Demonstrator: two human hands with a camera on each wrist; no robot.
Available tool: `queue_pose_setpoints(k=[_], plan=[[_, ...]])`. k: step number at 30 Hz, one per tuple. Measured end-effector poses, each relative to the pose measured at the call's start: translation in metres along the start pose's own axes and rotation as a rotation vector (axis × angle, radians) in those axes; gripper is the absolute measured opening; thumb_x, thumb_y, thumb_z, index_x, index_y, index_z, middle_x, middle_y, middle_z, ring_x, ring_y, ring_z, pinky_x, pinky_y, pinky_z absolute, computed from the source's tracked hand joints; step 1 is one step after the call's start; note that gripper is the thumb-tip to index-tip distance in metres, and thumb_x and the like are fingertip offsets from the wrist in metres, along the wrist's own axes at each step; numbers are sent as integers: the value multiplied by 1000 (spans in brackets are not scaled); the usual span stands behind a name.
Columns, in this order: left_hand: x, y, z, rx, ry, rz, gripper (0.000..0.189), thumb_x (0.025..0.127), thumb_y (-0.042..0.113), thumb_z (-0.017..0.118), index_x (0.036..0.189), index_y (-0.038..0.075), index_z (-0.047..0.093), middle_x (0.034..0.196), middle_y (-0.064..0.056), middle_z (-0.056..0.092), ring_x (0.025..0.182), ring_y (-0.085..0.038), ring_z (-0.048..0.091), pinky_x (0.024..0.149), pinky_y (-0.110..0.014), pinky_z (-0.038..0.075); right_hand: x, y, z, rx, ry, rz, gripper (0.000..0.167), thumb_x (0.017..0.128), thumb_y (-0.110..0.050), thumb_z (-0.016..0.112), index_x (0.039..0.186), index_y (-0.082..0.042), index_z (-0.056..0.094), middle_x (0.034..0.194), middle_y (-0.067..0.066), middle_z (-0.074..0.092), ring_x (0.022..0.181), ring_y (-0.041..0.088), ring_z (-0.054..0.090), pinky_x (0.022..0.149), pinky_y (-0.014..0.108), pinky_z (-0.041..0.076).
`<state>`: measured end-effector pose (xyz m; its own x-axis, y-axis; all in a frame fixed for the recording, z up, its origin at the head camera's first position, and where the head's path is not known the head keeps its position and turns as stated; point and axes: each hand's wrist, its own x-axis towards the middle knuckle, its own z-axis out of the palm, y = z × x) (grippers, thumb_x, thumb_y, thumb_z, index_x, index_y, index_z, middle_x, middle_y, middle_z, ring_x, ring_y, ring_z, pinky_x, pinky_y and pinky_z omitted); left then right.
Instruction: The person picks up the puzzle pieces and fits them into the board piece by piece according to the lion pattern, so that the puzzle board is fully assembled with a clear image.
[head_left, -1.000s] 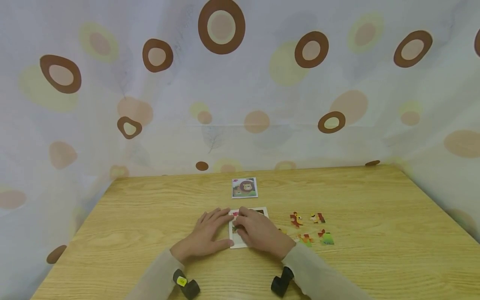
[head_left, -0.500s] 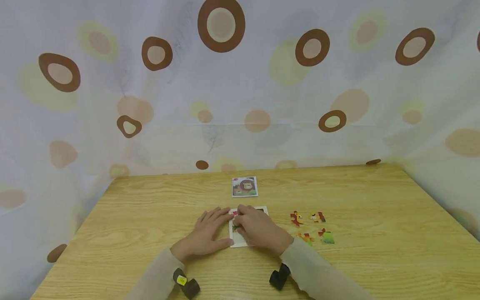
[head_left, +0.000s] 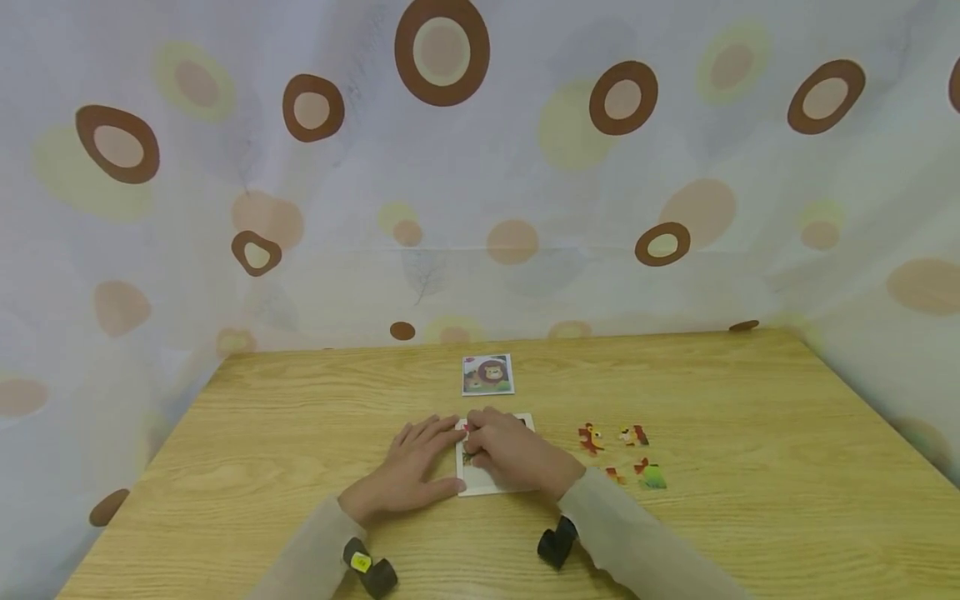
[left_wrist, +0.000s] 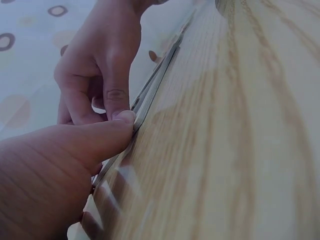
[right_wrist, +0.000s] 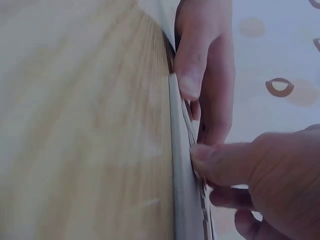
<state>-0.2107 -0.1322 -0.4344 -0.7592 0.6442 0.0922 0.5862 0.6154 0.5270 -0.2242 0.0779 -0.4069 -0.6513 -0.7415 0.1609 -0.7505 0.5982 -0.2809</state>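
Note:
A white-bordered puzzle tray point(head_left: 483, 483) lies on the table, partly covered by both hands. My left hand point(head_left: 411, 471) rests at its left edge with fingers extended, and the thumb touches the tray's near left corner. Over the tray's upper left part, my right hand point(head_left: 517, 450) has curled fingers and pinches a puzzle piece, mostly hidden beneath them. In the right wrist view, the right thumb point(right_wrist: 215, 162) meets a thin, slightly raised edge above the tray rim point(right_wrist: 182, 175). Pink and dark printed bits show around the fingers.
Several loose puzzle pieces lie to the right, among them a brown one point(head_left: 591, 437), a red-and-white one point(head_left: 634, 435) and a green one point(head_left: 651, 474). A lion picture card point(head_left: 487, 375) lies behind the tray. A patterned cloth point(head_left: 465, 283) hangs behind the wooden table point(head_left: 315, 400).
My right hand has shifted slightly left and away over the tray, its fingers still curled. The left hand has stayed at the tray's edge.

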Motion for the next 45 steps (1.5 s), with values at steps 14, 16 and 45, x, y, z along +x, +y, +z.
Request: queue_pose_setpoints(k=[14, 16, 45], plan=[[-1, 0, 2, -9, 4, 0, 65, 92, 40, 60, 144, 5, 42, 155, -18, 30, 143, -45, 19, 110, -71, 8, 10, 21, -4, 261, -77, 6, 5, 83, -5, 74, 86, -5, 71, 85, 2, 63, 75, 4, 51, 68, 16, 45], [-2, 0, 2, -9, 9, -2, 65, 92, 39, 60, 143, 4, 42, 155, -18, 30, 143, -46, 20, 110, -71, 8, 10, 21, -3, 259, -77, -2, 5, 83, -5, 73, 87, -4, 70, 83, 2, 63, 74, 4, 49, 67, 16, 44], [0, 1, 1, -6, 8, -14, 64, 92, 40, 60, 145, 9, 41, 156, -15, 30, 144, -43, 19, 111, -69, 9, -9, 20, 4, 357, 27, 100, 17, 89, -9, 66, 106, -8, 65, 79, -5, 57, 66, 2, 46, 61, 18, 43]])
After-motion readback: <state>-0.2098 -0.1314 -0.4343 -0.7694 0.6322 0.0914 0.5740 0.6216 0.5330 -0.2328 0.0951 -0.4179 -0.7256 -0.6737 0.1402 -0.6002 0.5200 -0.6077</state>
